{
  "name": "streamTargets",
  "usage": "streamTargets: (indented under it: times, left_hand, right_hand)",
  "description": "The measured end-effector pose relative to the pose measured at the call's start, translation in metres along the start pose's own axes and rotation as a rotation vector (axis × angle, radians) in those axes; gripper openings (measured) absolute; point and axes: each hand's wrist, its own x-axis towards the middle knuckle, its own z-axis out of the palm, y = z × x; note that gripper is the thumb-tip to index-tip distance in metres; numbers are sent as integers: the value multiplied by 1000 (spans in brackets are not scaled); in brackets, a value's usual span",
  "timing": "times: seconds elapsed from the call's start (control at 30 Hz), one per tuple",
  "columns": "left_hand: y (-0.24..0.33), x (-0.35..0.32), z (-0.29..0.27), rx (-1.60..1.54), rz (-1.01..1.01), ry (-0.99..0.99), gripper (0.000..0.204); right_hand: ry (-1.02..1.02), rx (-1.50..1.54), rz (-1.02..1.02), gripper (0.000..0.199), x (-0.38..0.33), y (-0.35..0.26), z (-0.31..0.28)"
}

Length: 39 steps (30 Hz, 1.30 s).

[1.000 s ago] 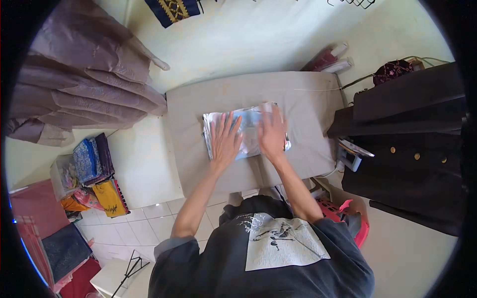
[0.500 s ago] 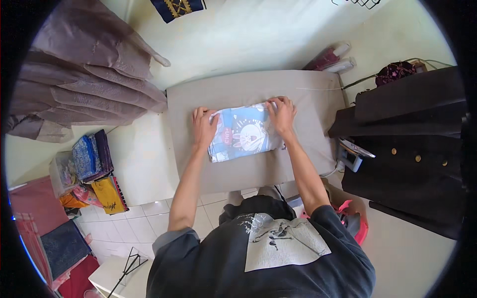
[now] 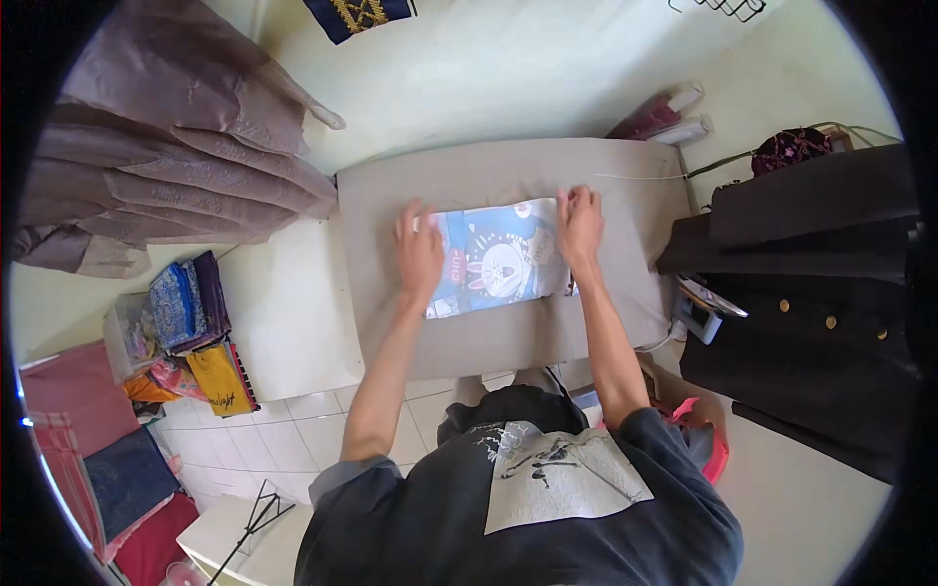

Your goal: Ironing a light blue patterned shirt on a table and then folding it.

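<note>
A folded cloth (image 3: 500, 264) with a blue and white cartoon print, a white rabbit-like figure in its middle, lies flat on a grey-beige padded board (image 3: 508, 342). My left hand (image 3: 420, 252) rests along the cloth's left edge, its fingers apart and stretched toward the far side. At the far right corner is my right hand (image 3: 580, 227), thumb by the edge and fingers spread slightly bent. Neither hand visibly grips the cloth. Both palms face down, so the undersides of the fingers are hidden.
A brownish sheer garment (image 3: 195, 146) hangs at the left, above folded fabrics (image 3: 186, 303). Dark buttoned garments (image 3: 801, 293) hang at the right, close to an iron-like grey object (image 3: 699, 317). Plastic-wrapped rolls (image 3: 664, 117) lean at the far right corner.
Both hands have eased their hold at the cloth's edges, and the left fingers have straightened. The cloth looks flatter and smoother. The whole view has shifted slightly.
</note>
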Motion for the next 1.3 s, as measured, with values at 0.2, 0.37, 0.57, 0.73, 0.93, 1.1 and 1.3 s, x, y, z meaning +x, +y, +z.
streamTargets:
  times: [0.2,0.37,0.57,0.73,0.93,1.1,1.3]
  left_hand:
    - [42,-61,7,-123,145,-198,43]
    - [40,-77,21,50,131,-235,53]
    - [34,-76,21,-15,68,-266,54]
    - [34,-80,4,58,-26,-35,56]
    - [22,-113,-4,12,-376,93,50]
    - [-10,-117,3,-233,-521,33,32]
    - [-16,-115,23,-397,-717,198,42]
  right_hand:
    - [-266,124,90,31,-81,30,-22]
    - [-179,497,284,32,-85,38,-7]
    - [-476,869,525,35,-75,70,-14]
    - [-188,296,184,42,-102,46,-9]
    - [-342,459,280,47,-102,41,-12]
    - [-284,643,385,55,-106,47,10]
    - [-343,272,339,70,-89,16,26]
